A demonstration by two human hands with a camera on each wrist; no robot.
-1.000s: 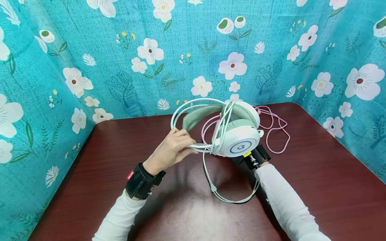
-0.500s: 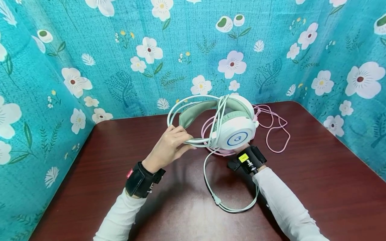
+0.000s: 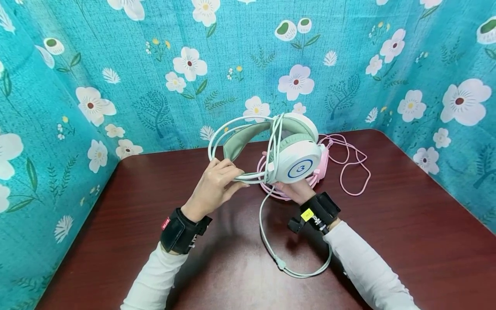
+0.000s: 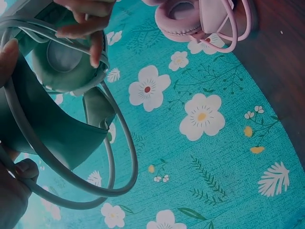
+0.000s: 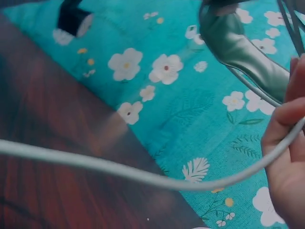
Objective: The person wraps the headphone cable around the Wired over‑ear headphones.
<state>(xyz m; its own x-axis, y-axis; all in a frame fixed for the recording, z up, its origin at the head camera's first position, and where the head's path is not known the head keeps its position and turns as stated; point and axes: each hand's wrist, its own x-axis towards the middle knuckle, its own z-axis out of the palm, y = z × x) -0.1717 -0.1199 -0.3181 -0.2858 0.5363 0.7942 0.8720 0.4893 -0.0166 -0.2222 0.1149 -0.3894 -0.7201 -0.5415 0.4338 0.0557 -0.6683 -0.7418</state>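
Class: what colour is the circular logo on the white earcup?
The circular logo is blue, clearest in the head view.

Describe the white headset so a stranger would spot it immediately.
Find the dark table, then the left hand gripping a headband above it. That headband belongs to the white headset. Its cushions are green, unlike those of the pink headset behind it.

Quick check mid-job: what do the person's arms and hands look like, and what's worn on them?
The left hand and right hand are ungloved. The left sleeve and right sleeve are long and white. The left wrist strap is black with a red tag; the right wrist strap is black with a yellow label and a black-and-silver fitting.
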